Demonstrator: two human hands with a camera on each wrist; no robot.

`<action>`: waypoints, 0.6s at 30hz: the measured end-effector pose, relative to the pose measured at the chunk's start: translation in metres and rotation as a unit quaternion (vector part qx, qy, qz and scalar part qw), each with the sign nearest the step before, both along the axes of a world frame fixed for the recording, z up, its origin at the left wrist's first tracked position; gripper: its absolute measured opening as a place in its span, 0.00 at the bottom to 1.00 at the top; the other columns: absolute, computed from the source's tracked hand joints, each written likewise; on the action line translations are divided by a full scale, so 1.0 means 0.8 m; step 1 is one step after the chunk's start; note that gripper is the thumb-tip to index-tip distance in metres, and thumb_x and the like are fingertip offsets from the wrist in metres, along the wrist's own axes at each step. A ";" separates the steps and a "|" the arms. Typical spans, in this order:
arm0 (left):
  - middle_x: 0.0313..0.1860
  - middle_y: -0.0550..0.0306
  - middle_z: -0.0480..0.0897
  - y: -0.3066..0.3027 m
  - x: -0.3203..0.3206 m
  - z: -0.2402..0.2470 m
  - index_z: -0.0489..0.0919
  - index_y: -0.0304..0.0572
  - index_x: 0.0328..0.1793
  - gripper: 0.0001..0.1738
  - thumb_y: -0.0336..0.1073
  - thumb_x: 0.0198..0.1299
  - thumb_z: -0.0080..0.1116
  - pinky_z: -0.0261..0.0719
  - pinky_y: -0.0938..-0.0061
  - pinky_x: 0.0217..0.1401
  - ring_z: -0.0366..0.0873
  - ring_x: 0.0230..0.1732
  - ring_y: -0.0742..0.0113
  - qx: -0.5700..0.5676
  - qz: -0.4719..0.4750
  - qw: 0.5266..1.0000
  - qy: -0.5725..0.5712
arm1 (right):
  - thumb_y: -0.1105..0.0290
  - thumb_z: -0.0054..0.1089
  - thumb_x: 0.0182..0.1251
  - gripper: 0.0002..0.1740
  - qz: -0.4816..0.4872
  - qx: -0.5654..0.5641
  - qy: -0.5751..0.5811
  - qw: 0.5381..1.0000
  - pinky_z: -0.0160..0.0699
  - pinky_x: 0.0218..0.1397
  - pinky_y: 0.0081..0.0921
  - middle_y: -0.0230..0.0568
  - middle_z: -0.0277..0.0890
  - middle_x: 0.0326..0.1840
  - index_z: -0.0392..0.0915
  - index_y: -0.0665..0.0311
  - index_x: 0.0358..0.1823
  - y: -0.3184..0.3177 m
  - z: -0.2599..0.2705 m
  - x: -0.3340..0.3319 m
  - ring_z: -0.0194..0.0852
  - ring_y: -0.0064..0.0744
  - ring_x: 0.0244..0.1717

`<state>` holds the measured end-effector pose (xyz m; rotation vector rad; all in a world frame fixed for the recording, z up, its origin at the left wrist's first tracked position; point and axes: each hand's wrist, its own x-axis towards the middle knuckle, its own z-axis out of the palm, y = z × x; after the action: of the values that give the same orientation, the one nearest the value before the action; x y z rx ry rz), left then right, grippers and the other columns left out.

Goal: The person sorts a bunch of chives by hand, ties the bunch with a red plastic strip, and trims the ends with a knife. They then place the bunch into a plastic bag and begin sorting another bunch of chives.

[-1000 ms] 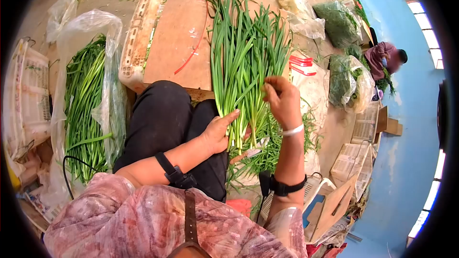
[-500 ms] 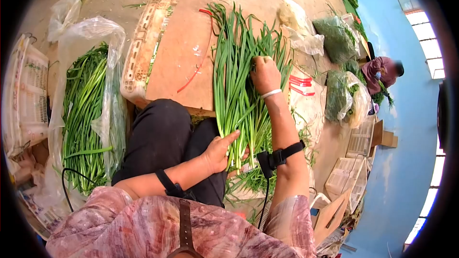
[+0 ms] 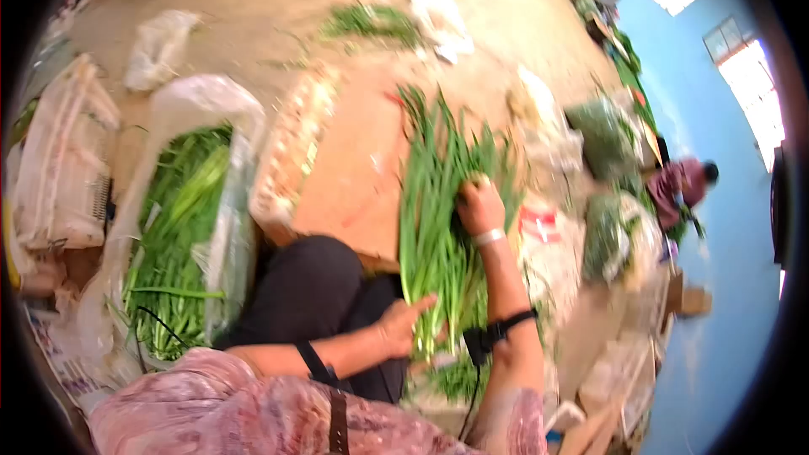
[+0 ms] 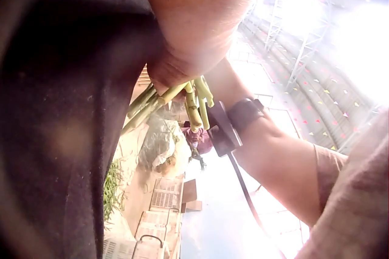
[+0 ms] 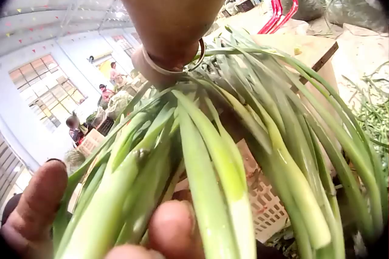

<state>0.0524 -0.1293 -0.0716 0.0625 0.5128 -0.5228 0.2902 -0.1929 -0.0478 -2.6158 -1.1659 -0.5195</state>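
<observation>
A thick bunch of long flat-leaved greens (image 3: 430, 177) lies over the board in the head view, leaf tips pointing away from the person. The left hand (image 3: 400, 329) grips its pale lower stems, thumb laid across them. Cut stem ends (image 4: 193, 110) stick out beyond that hand in the left wrist view. Farther up the bunch, the right hand (image 3: 482, 206) has its fingers curled in among the leaves. In the right wrist view its fingers are hidden behind the wrist, while fingers of the left hand (image 5: 176, 228) show around the stems.
A brown board (image 3: 354, 177) rests beside a crate edge (image 3: 295, 152). An open plastic bag of greens (image 3: 190, 211) stands at the left. Red strips (image 3: 539, 223) lie right of the bunch. Filled bags (image 3: 611, 236) and another person (image 3: 678, 190) are farther right.
The right hand has gone from beside the bunch into its leaves and stays there. The left hand keeps its hold on the stems. The head view has tilted upward, and its picture is now blurred.
</observation>
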 end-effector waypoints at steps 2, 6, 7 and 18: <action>0.38 0.47 0.80 -0.003 0.001 0.001 0.71 0.38 0.51 0.18 0.40 0.59 0.57 0.82 0.57 0.35 0.80 0.35 0.55 0.031 0.042 0.999 -0.016 | 0.71 0.60 0.43 0.08 0.013 -0.006 -0.011 1.000 0.74 0.39 0.35 0.38 0.73 0.41 0.73 0.58 0.28 0.001 0.002 0.006 0.71 0.43 0.42; 0.34 0.51 0.80 0.005 0.007 0.007 0.75 0.37 0.43 0.16 0.42 0.57 0.60 0.82 0.66 0.30 0.79 0.31 0.60 0.071 -0.016 0.997 0.012 | 0.73 0.57 0.46 0.05 0.068 0.039 -0.069 0.995 0.75 0.36 0.33 0.36 0.74 0.37 0.74 0.57 0.27 0.000 0.028 0.010 0.73 0.39 0.39; 0.34 0.51 0.79 0.003 0.006 0.003 0.75 0.36 0.43 0.16 0.42 0.57 0.61 0.82 0.67 0.30 0.79 0.32 0.60 0.071 -0.015 0.997 0.011 | 0.73 0.56 0.47 0.04 0.071 0.026 -0.071 0.995 0.75 0.34 0.32 0.35 0.74 0.35 0.74 0.57 0.27 0.000 0.038 0.008 0.74 0.39 0.36; 0.37 0.47 0.79 0.000 0.004 0.000 0.72 0.33 0.47 0.16 0.41 0.62 0.54 0.81 0.65 0.33 0.79 0.33 0.59 0.110 -0.014 0.994 -0.007 | 0.80 0.56 0.50 0.08 0.083 0.124 0.260 0.954 0.75 0.25 0.27 0.42 0.77 0.24 0.77 0.64 0.32 0.006 0.121 -0.015 0.77 0.34 0.22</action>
<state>0.0559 -0.1294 -0.0720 0.2848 0.5549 -0.4915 0.2782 -0.1883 0.0489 -2.2147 -1.0455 0.0614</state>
